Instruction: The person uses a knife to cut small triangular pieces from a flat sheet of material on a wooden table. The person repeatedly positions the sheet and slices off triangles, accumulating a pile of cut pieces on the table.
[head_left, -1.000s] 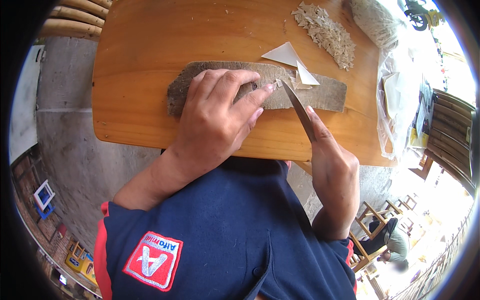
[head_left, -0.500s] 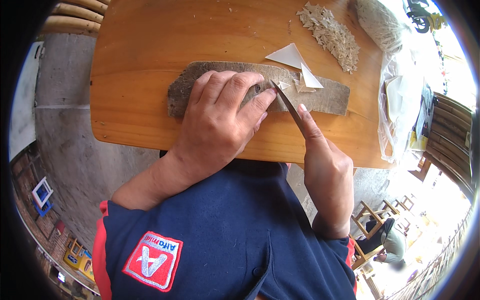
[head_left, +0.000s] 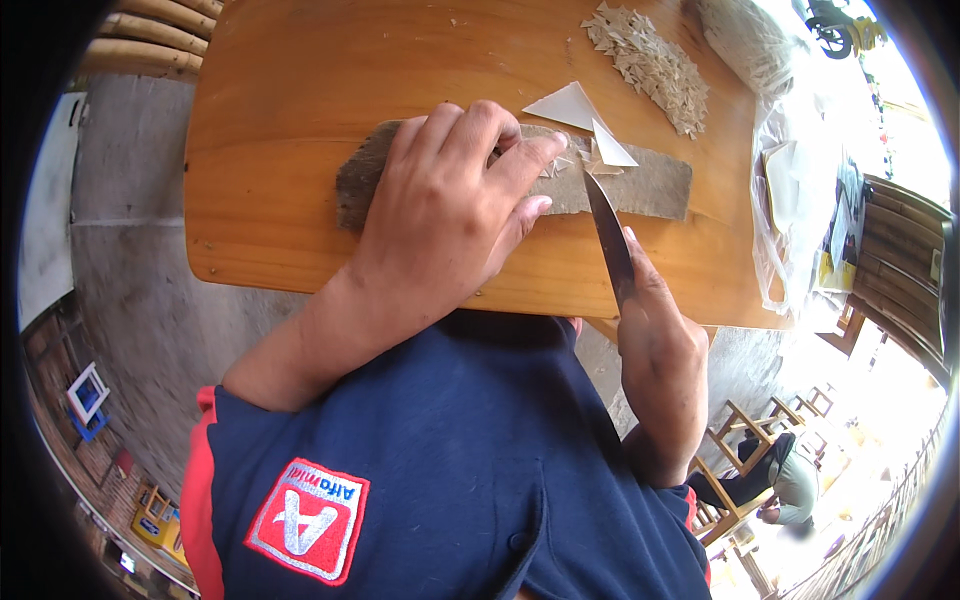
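My right hand point(head_left: 662, 350) grips a knife point(head_left: 611, 240), its dark blade slanting up and left to the board's near edge. The worn wooden cutting board point(head_left: 655, 187) lies across the table. My left hand point(head_left: 435, 205) rests over its left part, the rear fingers bent, index finger and thumb apart. Its index fingertip is by small pale cut pieces point(head_left: 556, 167); whether it touches them I cannot tell. Beyond the blade tip a thin white triangular sheet point(head_left: 613, 146) lies on the board. A larger white triangle point(head_left: 566, 106) sits behind it, partly over the board's far edge.
On the wooden table point(head_left: 270, 190) a heap of small pale triangular chips point(head_left: 650, 70) lies at the back right. A full clear plastic bag point(head_left: 750, 45) and another bag with white sheets point(head_left: 775, 225) line the right edge. Beyond, a person point(head_left: 795, 485) bends near wooden stools point(head_left: 745, 430).
The knife has drawn back to the right, off the small pieces by my left fingertips. My left index finger has stretched out to the right, away from the thumb. The view has shifted slightly.
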